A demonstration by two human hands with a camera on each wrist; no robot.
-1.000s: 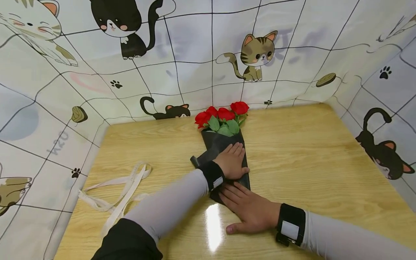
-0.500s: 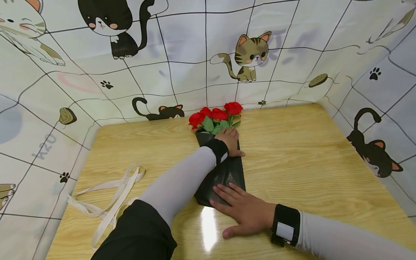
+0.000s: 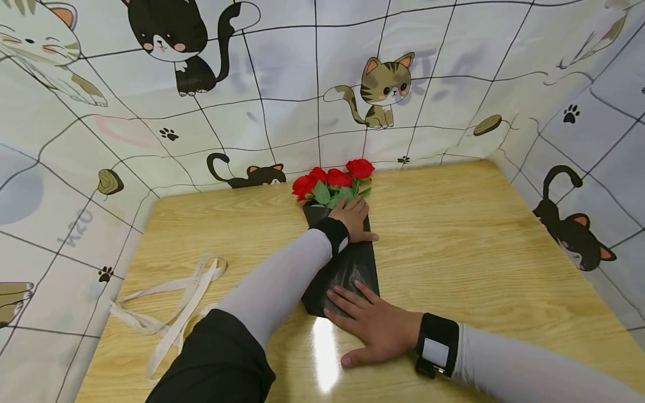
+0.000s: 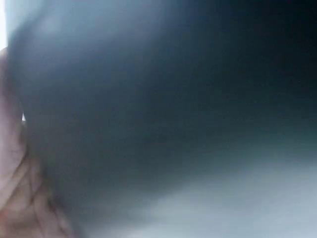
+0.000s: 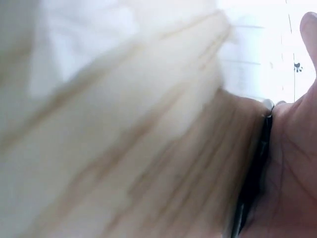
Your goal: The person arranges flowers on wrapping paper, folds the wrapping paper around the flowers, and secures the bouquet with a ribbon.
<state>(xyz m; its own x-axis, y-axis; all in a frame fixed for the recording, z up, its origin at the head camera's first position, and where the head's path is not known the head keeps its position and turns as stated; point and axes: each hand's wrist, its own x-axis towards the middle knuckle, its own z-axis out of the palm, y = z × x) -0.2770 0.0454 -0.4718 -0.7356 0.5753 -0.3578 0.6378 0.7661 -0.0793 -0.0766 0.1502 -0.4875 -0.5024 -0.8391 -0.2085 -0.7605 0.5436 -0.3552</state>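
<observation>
"Black was the wrapper (image 3: 347,271), then. Where did it lie?"

"On the wood-grained surface (image 3: 443,240), its far end toward the cat-printed wall covering (image 3: 282,67) behind it. Red roses (image 3: 336,178) and green leaves (image 3: 321,193) stuck out of that far end."

"And the person's left hand (image 3: 354,219)?"

"Laid on the upper part of the wrapper, palm down, with its fingers straight and their tips just beside the leaves. The thumb stretched out past the wrapper's right edge. The hand had hold of nothing; it simply rested on top."

"What about the right hand (image 3: 375,327)?"

"Spread wide as well. Its fingers fanned over the wrapper's lower right corner, while the thumb stuck out below the wrapper. That one gripped nothing either."

"Anything else around the wrapper?"

"A pale ribbon (image 3: 194,299) in loose loops on the surface, left of the wrapper and well apart from it. The left arm, in a pale sleeve (image 3: 279,274), came in from the wrapper's lower left and crossed its left edge. Each wrist wore a black strap (image 3: 438,340)."

"Did the wrist cameras help?"

"Hardly. The left view was mostly dark blur; the right one showed blurred wood grain beside the palm."
</observation>
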